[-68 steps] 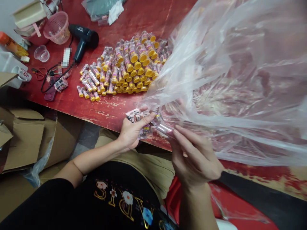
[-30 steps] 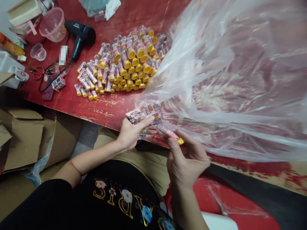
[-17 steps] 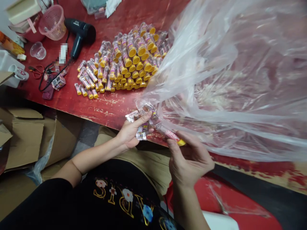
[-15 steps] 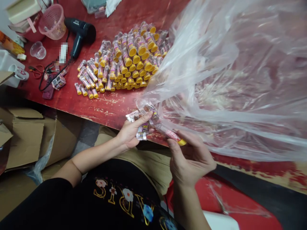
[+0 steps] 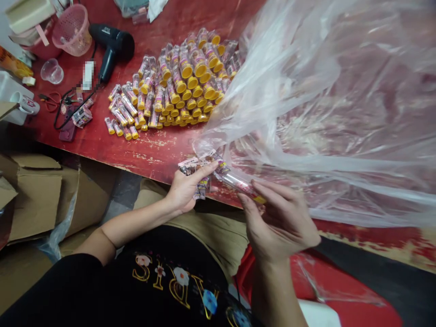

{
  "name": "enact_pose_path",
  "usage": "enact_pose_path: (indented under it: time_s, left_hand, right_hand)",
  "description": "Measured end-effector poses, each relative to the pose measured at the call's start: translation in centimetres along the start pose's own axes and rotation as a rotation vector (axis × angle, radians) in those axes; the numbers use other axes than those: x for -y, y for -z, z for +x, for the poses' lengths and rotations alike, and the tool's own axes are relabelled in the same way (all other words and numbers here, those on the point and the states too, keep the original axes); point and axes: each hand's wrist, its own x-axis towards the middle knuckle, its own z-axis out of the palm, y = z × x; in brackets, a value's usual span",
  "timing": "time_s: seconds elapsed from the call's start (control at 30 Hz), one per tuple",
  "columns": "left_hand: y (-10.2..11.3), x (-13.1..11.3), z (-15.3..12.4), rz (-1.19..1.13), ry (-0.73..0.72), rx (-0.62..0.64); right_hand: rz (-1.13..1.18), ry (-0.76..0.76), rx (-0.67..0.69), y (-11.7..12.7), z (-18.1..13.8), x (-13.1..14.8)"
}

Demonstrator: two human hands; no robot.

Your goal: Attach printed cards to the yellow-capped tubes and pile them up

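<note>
Plastic tube (image 5: pixel 235 181) in right grip (image 5: pixel 279 219)

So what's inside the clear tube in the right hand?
Something pinkish shows through the clear tube, toward its yellow end; I can't tell what. Fingers of the right hand cover part of that end, hiding what's there.

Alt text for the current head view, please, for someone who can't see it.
A person's right hand holds a clear tube near its yellow end, the other end at printed wrappers in the left hand. Beyond, yellow-capped tubes lie piled on a worn red table, a translucent plastic sheet to the right.
</note>
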Motion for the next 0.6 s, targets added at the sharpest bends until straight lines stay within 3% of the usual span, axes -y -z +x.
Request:
enact_pose_path:
  time_s: [0.1, 0.3, 0.47, 0.6]
  left_hand:
    - [0.1, 0.0, -0.1, 0.035, 0.023, 0.04]
    - [0.5, -0.3, -0.3, 0.078, -0.053, 0.092]
    - [0.7, -0.3, -0.6, 0.158, -0.035, 0.125]
    - [0.6, -1.1, -0.5, 0.229, -0.042, 0.218]
  right_hand:
    - [-0.095, 0.06, 0.036, 0.1, -0.1, 0.1]
    - [-0.041, -0.073, 0.254, 0.6, -0.7, 1.2]
    - [-0.004, -0.055, 0.25, 0.6, -0.6, 1.8]
    - [0.009, -0.05, 0.387, 0.9, 0.0, 1.7]
